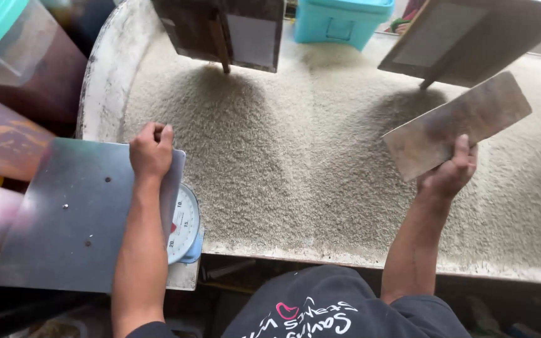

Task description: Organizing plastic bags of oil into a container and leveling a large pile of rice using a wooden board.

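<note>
The right hand [449, 172] is gripping a flat wooden board [455, 125] by its near edge, fingers wrapped and thumb lying on the face, holding it tilted just above the heap of rice [295, 163] on the right. The left hand [151, 150] is curling closed on the far corner of the metal scale plate [70, 213], above the dial [183, 225] at the near left. For a clean scrape, the board probably wants a firm grip and a low angle to the grain.
</note>
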